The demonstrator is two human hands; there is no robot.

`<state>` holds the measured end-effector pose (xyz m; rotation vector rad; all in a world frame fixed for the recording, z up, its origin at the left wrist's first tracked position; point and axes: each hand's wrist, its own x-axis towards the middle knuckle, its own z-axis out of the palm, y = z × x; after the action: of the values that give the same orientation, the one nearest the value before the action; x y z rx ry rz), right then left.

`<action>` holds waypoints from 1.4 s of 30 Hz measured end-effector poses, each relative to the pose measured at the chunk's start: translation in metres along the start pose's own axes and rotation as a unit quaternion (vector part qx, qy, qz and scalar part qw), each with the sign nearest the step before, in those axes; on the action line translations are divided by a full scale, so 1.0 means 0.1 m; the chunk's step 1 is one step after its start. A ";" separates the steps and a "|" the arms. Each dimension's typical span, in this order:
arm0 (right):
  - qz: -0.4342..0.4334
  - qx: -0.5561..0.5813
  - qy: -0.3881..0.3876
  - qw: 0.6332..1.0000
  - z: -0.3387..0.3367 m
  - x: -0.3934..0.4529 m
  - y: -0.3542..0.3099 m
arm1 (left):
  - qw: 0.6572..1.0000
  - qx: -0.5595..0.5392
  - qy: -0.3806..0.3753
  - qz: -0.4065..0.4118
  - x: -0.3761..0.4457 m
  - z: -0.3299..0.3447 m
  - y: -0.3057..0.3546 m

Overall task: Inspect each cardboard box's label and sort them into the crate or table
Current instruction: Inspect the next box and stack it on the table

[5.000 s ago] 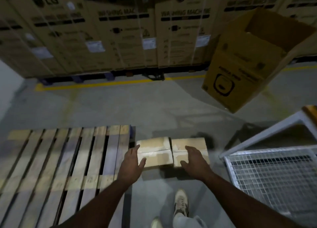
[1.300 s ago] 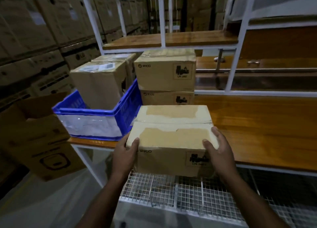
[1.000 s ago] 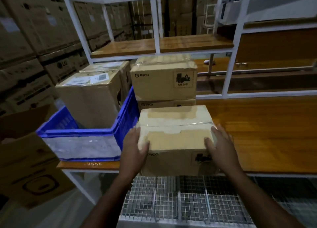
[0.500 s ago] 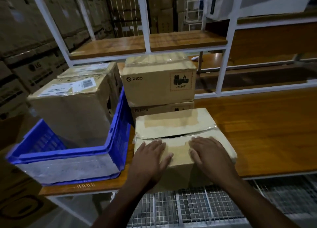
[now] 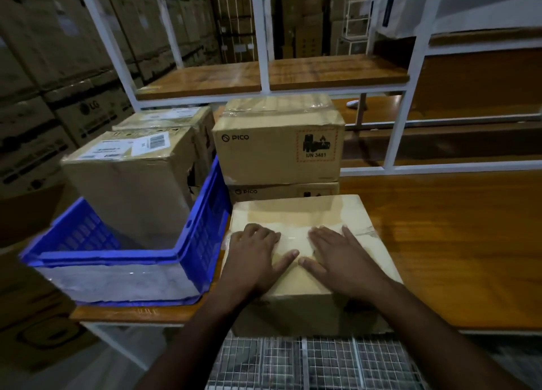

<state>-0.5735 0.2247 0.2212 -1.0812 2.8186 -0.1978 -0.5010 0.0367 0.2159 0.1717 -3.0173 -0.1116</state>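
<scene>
Blue crate (image 5: 199,240), left on worktop (image 5: 457,243): two labelled cardboard boxes (image 5: 132,184) inside. Just right of crate, near edge: taped cardboard box (image 5: 305,272) on worktop. Left hand (image 5: 258,257) and right hand (image 5: 340,257) flat on its top, fingers straight, gripping nothing. Behind, touching: two stacked PICO boxes (image 5: 278,152).

Single head view, looking forward and down, close over table (image 5: 457,243)
</scene>
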 end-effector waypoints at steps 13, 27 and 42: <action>0.068 0.043 0.142 0.987 0.06 0.14 0.34 | 0.989 -0.104 0.065 -0.080 0.08 0.05 -0.10; 0.207 0.288 0.198 0.914 -0.04 -0.21 0.59 | 0.886 -0.357 0.157 -0.251 -0.20 -0.13 -0.21; 0.156 0.311 0.301 0.888 0.10 -0.42 0.56 | 0.888 -0.351 0.229 -0.189 -0.50 0.22 -0.22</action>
<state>-0.5777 0.2940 0.2053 -0.4524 2.9667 -1.5040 -0.4515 0.0222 0.1870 0.6028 -2.2574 -1.0143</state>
